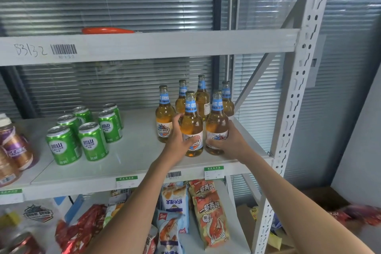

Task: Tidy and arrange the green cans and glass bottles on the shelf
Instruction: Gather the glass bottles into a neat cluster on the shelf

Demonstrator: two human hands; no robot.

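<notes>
Several amber glass bottles with blue neck labels stand grouped at the right of the grey shelf. My left hand wraps the front middle bottle from its left side. My right hand grips the front right bottle low on its body. A third front bottle stands just left of my left hand, and more bottles stand behind. Several green cans stand in a cluster on the left half of the same shelf, apart from both hands.
Purple-and-gold drink bottles crowd the shelf's far left edge. Snack bags fill the shelf below. A perforated steel upright and a diagonal brace bound the right side. An orange object lies on the shelf above.
</notes>
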